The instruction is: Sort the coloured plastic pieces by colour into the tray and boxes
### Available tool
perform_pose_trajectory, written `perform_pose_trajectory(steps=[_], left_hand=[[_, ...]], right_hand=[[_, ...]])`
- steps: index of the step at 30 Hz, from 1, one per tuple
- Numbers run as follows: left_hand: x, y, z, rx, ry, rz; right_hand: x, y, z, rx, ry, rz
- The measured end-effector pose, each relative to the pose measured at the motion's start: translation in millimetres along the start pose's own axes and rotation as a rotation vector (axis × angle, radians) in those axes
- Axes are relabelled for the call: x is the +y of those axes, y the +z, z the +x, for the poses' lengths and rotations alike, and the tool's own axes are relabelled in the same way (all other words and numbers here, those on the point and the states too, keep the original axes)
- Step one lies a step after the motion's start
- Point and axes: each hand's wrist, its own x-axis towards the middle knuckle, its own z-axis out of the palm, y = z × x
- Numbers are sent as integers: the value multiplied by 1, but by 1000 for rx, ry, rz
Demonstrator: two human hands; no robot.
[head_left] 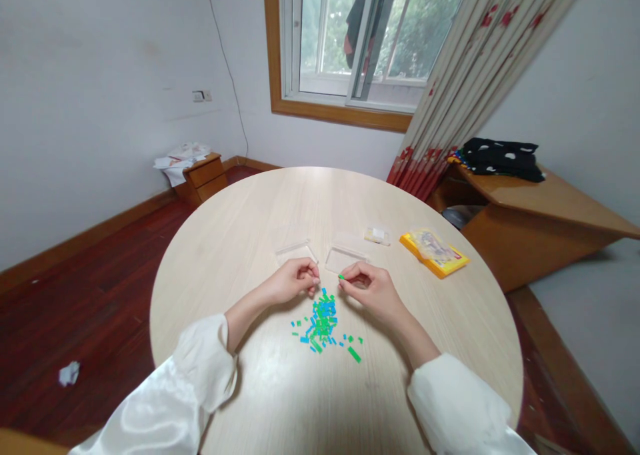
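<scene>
Between my hands and nearer to me lies a pile of small blue and green building bricks (325, 318), with a longer green brick (354, 354) at its right edge. My right hand (367, 287) pinches a small green brick (341, 277) between thumb and forefinger, above the table. My left hand (296, 279) is closed, thumb against fingers, beyond the pile's left side; I cannot make out what it holds, if anything. Just past my left hand stands a clear plastic tray (296, 247), partly hidden by it. A second clear tray (347, 258) is behind my right hand.
The round wooden table (225, 241) carries a small clear box (377, 235) and a yellow box (435, 253) at the right. Beyond its right edge stands a wooden cabinet (540, 205) with dark cloth (503, 159) on top. A curtain (465, 75) hangs by the window.
</scene>
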Motion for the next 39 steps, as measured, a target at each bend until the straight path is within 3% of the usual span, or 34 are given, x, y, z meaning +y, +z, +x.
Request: perform_pose_trajectory(steps=[5, 12, 24, 32, 39], left_hand=[[4, -2, -2, -9, 15, -165], [8, -2, -3, 15, -1, -159], [5, 3, -2, 97, -4, -166], [8, 4, -2, 167, 44, -54], [8, 5, 0, 177, -12, -131]], right_hand=[[3, 1, 0, 10, 6, 24], [9, 5, 0, 23, 51, 106], [3, 7, 1, 55, -149, -130], [9, 0, 4, 425, -233, -220], [14, -6, 7, 547, -230, -249]])
